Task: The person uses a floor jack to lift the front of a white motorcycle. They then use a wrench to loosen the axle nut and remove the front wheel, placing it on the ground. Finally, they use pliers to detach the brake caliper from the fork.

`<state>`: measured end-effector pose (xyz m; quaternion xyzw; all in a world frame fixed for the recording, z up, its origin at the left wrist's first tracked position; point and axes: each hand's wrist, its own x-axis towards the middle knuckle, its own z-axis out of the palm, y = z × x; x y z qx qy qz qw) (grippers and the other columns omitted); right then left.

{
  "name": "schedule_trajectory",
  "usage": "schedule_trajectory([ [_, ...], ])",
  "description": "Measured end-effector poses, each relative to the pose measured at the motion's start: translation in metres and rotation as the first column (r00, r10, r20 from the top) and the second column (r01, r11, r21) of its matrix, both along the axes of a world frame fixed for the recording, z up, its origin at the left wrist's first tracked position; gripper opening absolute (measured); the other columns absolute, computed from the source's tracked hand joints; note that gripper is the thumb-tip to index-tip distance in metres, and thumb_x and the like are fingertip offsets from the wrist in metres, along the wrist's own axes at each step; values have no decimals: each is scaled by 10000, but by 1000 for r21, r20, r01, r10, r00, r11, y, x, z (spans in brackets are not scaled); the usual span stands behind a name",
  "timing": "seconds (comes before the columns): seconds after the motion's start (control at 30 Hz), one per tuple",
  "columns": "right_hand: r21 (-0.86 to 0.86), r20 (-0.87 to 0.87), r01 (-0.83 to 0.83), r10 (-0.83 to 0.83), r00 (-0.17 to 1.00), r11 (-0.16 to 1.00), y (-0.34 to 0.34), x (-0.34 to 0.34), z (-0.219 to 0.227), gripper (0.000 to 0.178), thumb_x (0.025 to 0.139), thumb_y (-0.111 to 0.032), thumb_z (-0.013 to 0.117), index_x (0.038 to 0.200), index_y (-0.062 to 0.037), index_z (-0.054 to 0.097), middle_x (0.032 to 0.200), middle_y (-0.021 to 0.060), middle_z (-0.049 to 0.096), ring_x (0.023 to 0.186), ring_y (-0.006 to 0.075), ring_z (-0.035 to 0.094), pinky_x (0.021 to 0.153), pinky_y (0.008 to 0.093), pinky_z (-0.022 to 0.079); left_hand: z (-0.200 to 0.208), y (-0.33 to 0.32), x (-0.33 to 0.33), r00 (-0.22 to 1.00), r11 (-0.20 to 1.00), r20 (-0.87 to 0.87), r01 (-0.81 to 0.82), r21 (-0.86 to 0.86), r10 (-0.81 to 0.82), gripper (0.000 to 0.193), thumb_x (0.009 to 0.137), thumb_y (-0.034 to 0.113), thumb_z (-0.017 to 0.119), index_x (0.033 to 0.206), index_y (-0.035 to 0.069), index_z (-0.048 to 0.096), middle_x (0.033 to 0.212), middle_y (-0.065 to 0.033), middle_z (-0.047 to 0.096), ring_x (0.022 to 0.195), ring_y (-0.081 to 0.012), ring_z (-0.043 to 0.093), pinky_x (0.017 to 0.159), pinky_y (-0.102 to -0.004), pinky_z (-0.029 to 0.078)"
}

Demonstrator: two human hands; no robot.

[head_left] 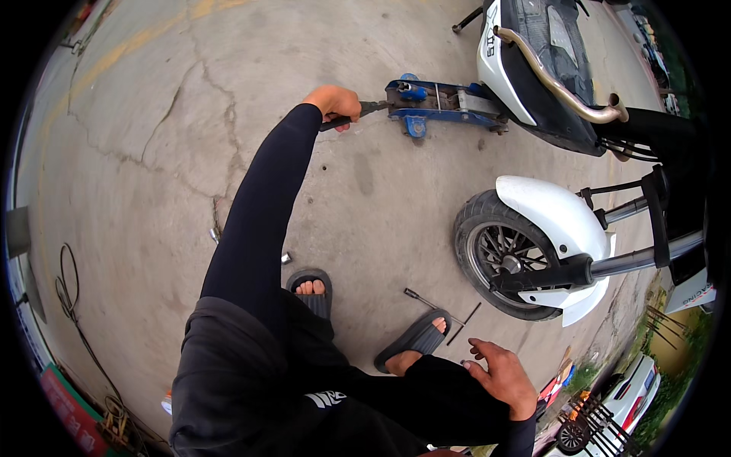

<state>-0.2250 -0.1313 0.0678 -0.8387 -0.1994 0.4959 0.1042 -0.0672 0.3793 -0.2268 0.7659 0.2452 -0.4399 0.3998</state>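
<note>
- Right hand (501, 377): fingers loosely parted, above the floor.
- T-wrench (463, 324): on the floor, beside the right sandal (417, 335).
- Wheel (512, 263): under a white fender (539, 204).
- Left hand (337, 103): fingers wrapped around the jack's handle (373, 107).
- Blue jack (449, 115): on the floor, 1 end partly covered by the scooter (502, 84).

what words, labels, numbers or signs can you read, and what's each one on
Wording left uncopied, by place:
White scooter panel: bold dark characters, legible
White board, right edge: capitals, legible
Dark clothing: white print, unclear
Red-and-green sign, lower left: pale marks, too blurred to read
</note>
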Motion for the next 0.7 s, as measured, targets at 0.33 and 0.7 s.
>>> schedule_trajectory([
  [0.33,53,34,-18,16,999,998,-4,9,-1,468,913,-204,724,1306,23,607,1072,205,711,978,355,704,846,427,554,-18,-6,-24,982,997,185,23,72,-36,159,856,135,637,887,-5,704,779,-77,704,654,-194,661,545,-360,566],
  [0.7,97,40,-49,45,998,994,-17,-2,17,476,926,-274,713,1297,3,605,1091,200,700,987,399,670,850,447,542,52,9,-9,960,981,252,76,181,-121,261,888,218,661,1032,2,635,813,-95,646,704,-232,663,619,-374,567],
])
